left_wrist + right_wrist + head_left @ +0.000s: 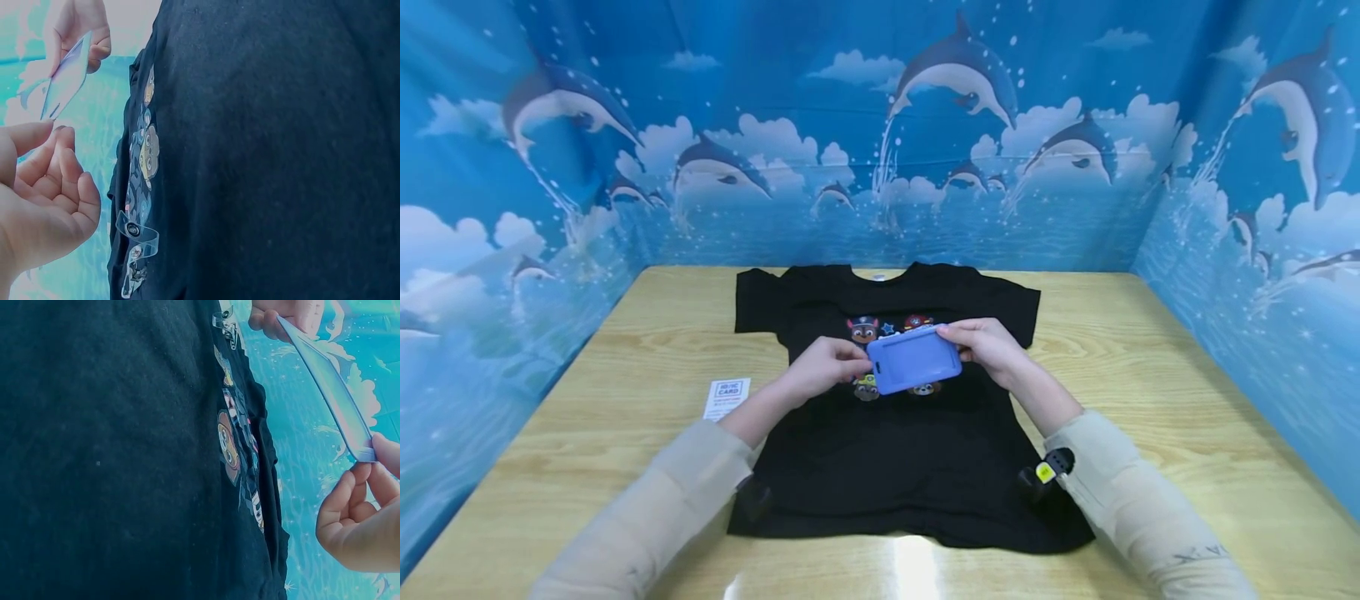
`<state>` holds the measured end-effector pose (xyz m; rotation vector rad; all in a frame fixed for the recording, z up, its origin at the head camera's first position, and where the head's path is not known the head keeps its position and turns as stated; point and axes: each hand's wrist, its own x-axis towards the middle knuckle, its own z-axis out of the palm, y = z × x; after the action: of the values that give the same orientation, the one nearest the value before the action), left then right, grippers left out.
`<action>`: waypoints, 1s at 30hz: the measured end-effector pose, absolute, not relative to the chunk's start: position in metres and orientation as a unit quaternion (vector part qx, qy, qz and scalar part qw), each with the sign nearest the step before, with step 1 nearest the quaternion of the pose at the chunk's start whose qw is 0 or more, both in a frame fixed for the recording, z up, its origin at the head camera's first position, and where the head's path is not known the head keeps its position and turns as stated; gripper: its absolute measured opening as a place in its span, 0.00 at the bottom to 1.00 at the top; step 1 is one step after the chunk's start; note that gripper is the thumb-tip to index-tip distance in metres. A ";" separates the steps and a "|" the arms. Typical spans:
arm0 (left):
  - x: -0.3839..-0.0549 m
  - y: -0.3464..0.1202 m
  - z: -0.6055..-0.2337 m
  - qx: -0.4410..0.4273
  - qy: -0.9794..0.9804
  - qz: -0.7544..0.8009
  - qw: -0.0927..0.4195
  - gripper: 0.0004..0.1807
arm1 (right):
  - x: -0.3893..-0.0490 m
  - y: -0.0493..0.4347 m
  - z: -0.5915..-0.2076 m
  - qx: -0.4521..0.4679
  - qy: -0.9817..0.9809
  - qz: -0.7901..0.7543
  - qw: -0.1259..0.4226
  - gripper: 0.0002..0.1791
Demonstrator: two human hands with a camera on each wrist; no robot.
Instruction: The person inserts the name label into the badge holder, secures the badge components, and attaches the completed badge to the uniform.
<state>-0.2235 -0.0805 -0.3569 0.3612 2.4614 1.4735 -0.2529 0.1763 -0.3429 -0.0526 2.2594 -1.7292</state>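
A purple-blue card holder [917,360] with a raised rim and a slot at one end is held tilted above the black T-shirt [880,467]. My left hand [823,367] pinches its slotted end between thumb and fingertip. At the opposite end, my right hand [988,348] grips the upper corner, thumb on the front. In the left wrist view, the left hand [50,187] has its other fingers curled below the holder [67,80]. A clear strap with a snap and metal clip [139,240] lies on the shirt beside its cartoon print [149,150].
A white printed card [727,398] lies on the wooden table [1150,367] left of the shirt, partly covered by the left forearm. Blue dolphin-print curtains [880,192] stand along the back and both sides of the table.
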 end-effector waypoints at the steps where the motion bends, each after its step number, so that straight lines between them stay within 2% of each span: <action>1: -0.224 -0.080 -0.357 0.123 0.844 0.506 0.125 0.09 | -0.253 0.176 -0.343 -0.017 0.788 -0.598 0.145 0.23; 6: -0.223 -0.079 -0.356 0.124 0.846 0.505 0.123 0.08 | -0.253 0.173 -0.343 -0.016 0.797 -0.588 0.134 0.22; 11: -0.223 -0.080 -0.355 0.115 0.844 0.512 0.109 0.08 | -0.253 0.173 -0.343 -0.019 0.806 -0.580 0.115 0.17; 17: -0.224 -0.082 -0.353 0.108 0.844 0.518 0.082 0.08 | -0.251 0.173 -0.343 -0.042 0.830 -0.546 0.102 0.23; 23: -0.228 -0.085 -0.352 0.085 0.838 0.537 0.041 0.09 | -0.250 0.170 -0.343 -0.071 0.846 -0.522 0.079 0.21; 30: -0.229 -0.087 -0.349 0.054 0.824 0.563 0.027 0.12 | -0.250 0.165 -0.343 -0.090 0.843 -0.526 0.074 0.27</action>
<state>-0.2294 -0.0867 -0.3487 0.1653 2.5449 1.7404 -0.2499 0.1653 -0.3431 -0.2697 2.5290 -1.5779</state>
